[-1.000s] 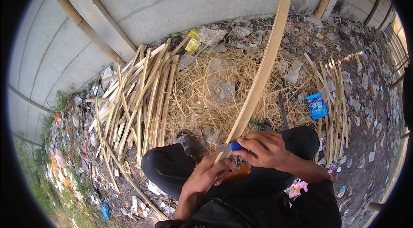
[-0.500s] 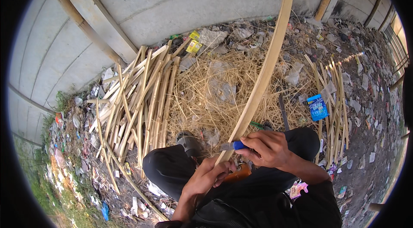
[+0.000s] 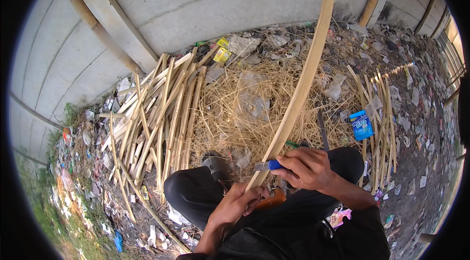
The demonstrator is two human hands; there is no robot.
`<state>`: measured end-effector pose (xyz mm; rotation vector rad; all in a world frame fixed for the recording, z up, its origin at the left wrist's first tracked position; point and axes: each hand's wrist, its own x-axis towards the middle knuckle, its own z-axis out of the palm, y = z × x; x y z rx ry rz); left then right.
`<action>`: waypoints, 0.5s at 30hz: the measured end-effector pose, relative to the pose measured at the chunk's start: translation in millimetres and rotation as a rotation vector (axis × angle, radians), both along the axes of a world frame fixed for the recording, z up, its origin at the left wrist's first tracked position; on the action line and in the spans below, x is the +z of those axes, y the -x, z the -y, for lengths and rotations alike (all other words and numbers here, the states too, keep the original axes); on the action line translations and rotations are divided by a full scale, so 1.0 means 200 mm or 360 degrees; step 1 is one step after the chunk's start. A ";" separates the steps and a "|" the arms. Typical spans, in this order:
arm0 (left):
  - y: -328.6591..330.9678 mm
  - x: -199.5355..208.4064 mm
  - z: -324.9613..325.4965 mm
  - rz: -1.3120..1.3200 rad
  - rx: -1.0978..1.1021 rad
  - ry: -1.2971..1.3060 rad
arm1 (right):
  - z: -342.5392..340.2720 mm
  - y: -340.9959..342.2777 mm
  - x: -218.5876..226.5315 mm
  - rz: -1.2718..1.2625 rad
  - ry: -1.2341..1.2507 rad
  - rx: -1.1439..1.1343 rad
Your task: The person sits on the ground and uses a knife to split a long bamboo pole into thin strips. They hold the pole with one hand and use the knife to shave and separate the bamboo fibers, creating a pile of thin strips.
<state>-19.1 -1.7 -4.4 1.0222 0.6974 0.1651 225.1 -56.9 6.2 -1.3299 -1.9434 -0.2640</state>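
A long pale bamboo strip [image 3: 303, 83] slants up and away from my lap, its far end rising past the wall's foot. Near its lower end my left hand [image 3: 240, 202] is wrapped around it. My right hand [image 3: 307, 168] grips a knife [image 3: 275, 164] by its blue handle, with the short metal blade lying across the strip just above my left hand. The right thumb rests close to the strip's edge. Between my knees, an orange-brown object [image 3: 270, 198] is partly hidden behind the left hand.
A heap of bamboo strips [image 3: 169, 108] lies at left, a smaller bundle [image 3: 383, 127] at right. Thin shavings [image 3: 230, 118] cover the ground ahead, with a dark long blade-like tool [image 3: 322, 130] among them. A blue packet [image 3: 361, 125] lies near the right bundle. A concrete wall [image 3: 220, 5] stands behind.
The knife and my right hand have shifted very slightly, and the blade shows a little more across the strip. Both hands keep their hold; the view has moved a touch.
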 end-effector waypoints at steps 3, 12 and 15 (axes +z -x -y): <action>0.01 0.01 0.00 -0.0011 -0.0005 0.0024 | -0.01 -0.01 0.02 -0.0014 -0.0014 -0.0056; 0.08 -0.07 0.02 -0.0031 -0.0113 0.0067 | -0.10 -0.21 0.10 -0.0175 -0.0058 -0.0274; 0.11 -0.08 0.04 -0.0025 -0.0090 0.0056 | -0.12 -0.28 0.14 -0.0121 -0.0016 -0.0283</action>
